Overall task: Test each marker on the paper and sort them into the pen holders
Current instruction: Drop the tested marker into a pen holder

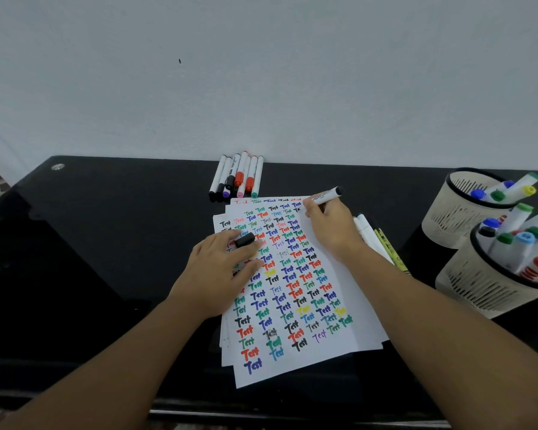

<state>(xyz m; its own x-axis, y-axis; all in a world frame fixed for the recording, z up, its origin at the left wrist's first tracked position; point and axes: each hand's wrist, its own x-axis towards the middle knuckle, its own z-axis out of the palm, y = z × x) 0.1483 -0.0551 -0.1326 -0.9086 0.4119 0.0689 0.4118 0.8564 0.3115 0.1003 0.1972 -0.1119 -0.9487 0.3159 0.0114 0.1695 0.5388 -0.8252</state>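
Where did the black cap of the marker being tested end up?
In the head view, the black cap sits between the fingers of the left hand, which rests on the paper, left of the right hand.

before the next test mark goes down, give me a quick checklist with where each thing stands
1. Marker gripped by right hand: ok.
2. Cap off and kept in left hand: ok.
3. Left hand pressing the paper steady: ok.
4. Tip over blank paper: cannot tell, the hand hides it.
5. Pen holders within reach at right: ok, both already hold markers.
6. Untested markers lined up by the wall: ok.
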